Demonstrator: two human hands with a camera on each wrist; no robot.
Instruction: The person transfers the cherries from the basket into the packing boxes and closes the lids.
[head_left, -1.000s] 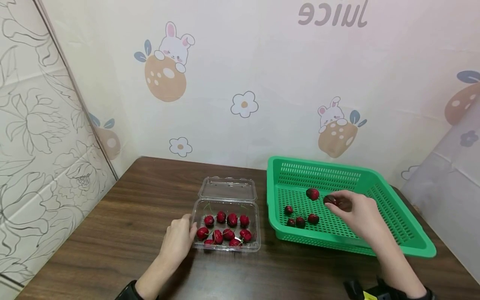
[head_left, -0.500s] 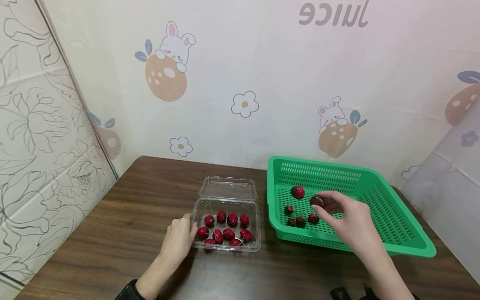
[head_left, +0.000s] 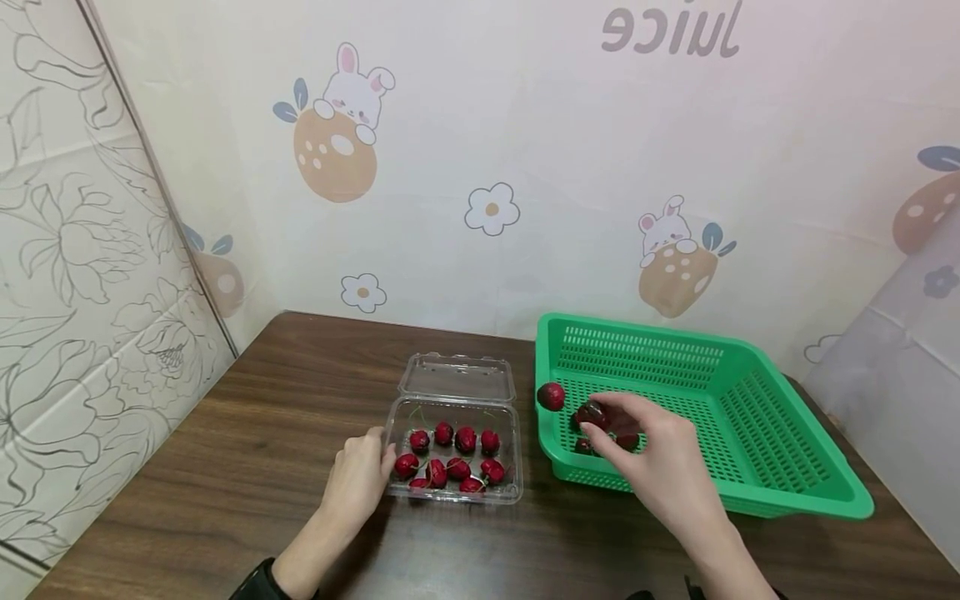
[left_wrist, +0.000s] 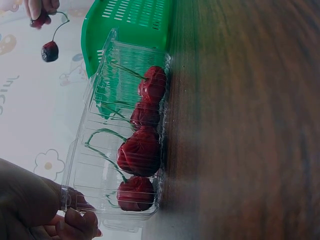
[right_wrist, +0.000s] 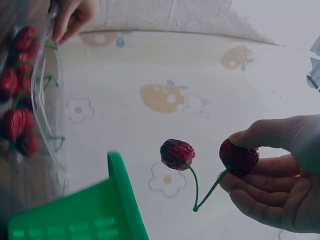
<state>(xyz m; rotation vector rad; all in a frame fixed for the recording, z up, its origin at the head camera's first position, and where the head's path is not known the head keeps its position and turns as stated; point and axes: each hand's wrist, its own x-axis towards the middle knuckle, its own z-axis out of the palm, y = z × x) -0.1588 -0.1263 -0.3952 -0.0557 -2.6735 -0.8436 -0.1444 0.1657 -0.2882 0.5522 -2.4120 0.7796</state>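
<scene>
My right hand (head_left: 660, 454) pinches one dark red cherry (right_wrist: 239, 157) between thumb and fingers, raised over the left part of the green basket (head_left: 780, 492). A second cherry (right_wrist: 177, 154) hangs from the same forked green stem, free of the fingers. On the left, my left hand (head_left: 358, 475) grips the side wall of a clear plastic clamshell box (head_left: 453, 408); its thumb and fingers pinch the rim in the left wrist view. Inside the box lie several red cherries (left_wrist: 140, 152) with green stems. The box's lid (head_left: 457, 377) stands folded back.
A few more cherries (head_left: 627, 442) lie in the basket, partly hidden behind my right hand. Box and basket sit side by side on a dark wooden table (head_left: 300, 400), with a narrow gap between them. A printed wall covering (head_left: 420, 275) rises behind the table.
My right hand has moved left across the basket, carrying the joined pair of cherries toward the box side. My left hand and the box have stayed in place.
</scene>
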